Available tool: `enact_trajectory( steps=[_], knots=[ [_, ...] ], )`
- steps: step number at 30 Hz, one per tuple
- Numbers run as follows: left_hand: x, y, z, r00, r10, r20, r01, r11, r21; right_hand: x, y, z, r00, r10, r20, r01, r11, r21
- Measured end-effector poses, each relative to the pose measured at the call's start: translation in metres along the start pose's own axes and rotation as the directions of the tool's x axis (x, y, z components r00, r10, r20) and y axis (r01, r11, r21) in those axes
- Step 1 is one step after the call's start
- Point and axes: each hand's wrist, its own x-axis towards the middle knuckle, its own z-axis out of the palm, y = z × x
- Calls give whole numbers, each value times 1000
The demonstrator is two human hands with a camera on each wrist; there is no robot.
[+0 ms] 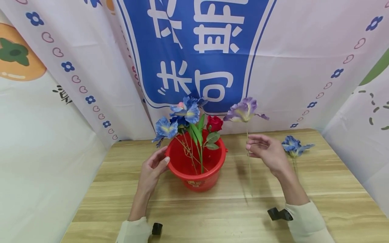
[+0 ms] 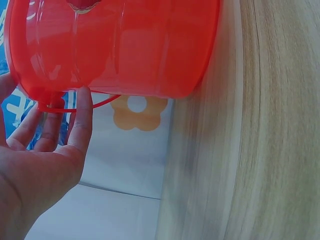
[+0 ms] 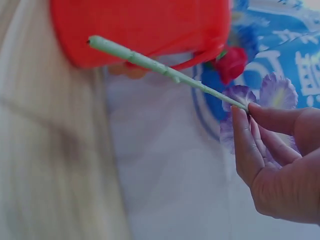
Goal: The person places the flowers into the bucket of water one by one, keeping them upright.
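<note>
A red plastic bucket (image 1: pixel 197 180) stands on the table with artificial flowers in it: blue irises (image 1: pixel 165 130), a red rose (image 1: pixel 214 123) and green leaves. My left hand (image 1: pixel 153 167) holds the bucket's left side, thumb at the rim and fingers along the outer wall by the thin handle (image 2: pixel 102 103). To the right of the bucket, my right hand (image 1: pixel 267 152) pinches a purple iris (image 1: pixel 243 111) by its stem between thumb and fingers. The bloom is up, and the green stem (image 3: pixel 145 61) hangs below the fingers with its cut end free.
Another blue iris (image 1: pixel 293 146) lies on the table to the right, past my right hand. The wooden table (image 1: pixel 231 219) meets a printed white and blue cloth (image 1: pixel 273 84) at its back. Cloth also hangs at both sides.
</note>
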Motion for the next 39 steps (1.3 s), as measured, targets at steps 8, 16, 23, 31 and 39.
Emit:
enact_trajectory(
  steps=[8, 16, 23, 31, 39],
  knots=[
    [0, 0, -1, 1000, 4, -4, -4, 1000, -3, -1, -45, 24, 990, -139, -37, 140, 990, 13],
    [0, -1, 2, 1000, 15, -11, -15, 1000, -20, 5, -81, 59, 968, -252, -12, 252, 966, 56],
    [0, -1, 4, 1000, 20, -18, -20, 999, -39, 13, -109, 89, 944, -328, 32, 326, 944, 46],
    [-1, 0, 3, 1000, 10, -29, -12, 999, -39, 22, -127, 122, 907, -413, 86, 413, 910, 12],
    [0, -1, 3, 1000, 2, -27, -3, 999, -42, 30, -118, 155, 901, -420, 112, 430, 898, -91]
  ],
)
